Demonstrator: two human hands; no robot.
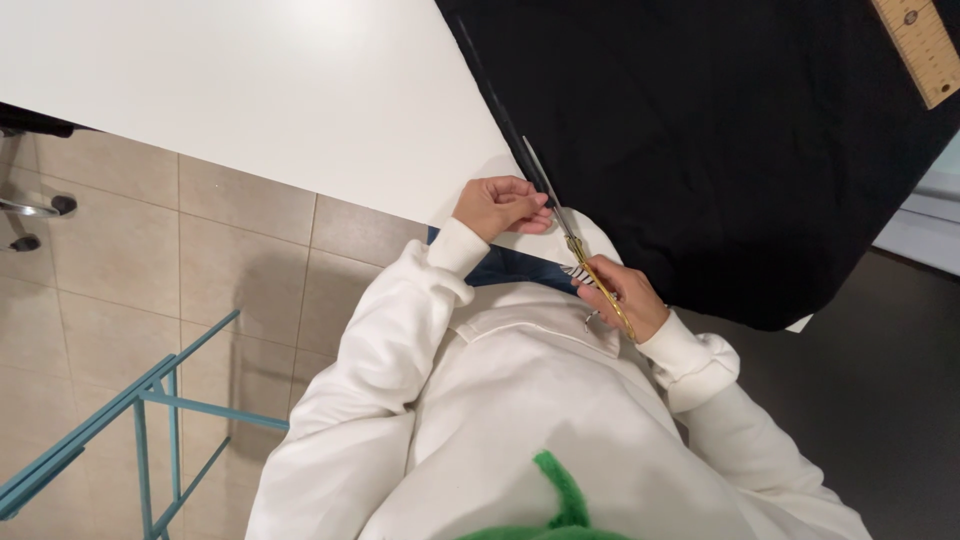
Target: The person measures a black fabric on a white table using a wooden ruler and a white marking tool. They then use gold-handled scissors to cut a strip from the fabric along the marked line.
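The white table ends just at the person's waist, and its near edge runs diagonally under both hands; beyond that edge, to the outer side of the left hand, lies open tiled floor with a teal metal frame standing well apart. On the far side of the right hand the black fabric covers the table and droops over its edge, so the free room there is dark cloth rather than bare top. The fabric's straight cut edge passes between the two hands.

Counted: one pair of scissors with golden handles, one sheet of black fabric, one wooden ruler lying at the far corner of the cloth, well away from either hand, and two hands in white sleeves.

The right hand is curled closed through the scissor handles, the blades pointing away from the body along the fabric's edge. The left hand is folded nearly closed, its fingertips pinching the fabric edge just beside the blades, knuckles resting at the table's rim. Whether the blades are parted I cannot tell.
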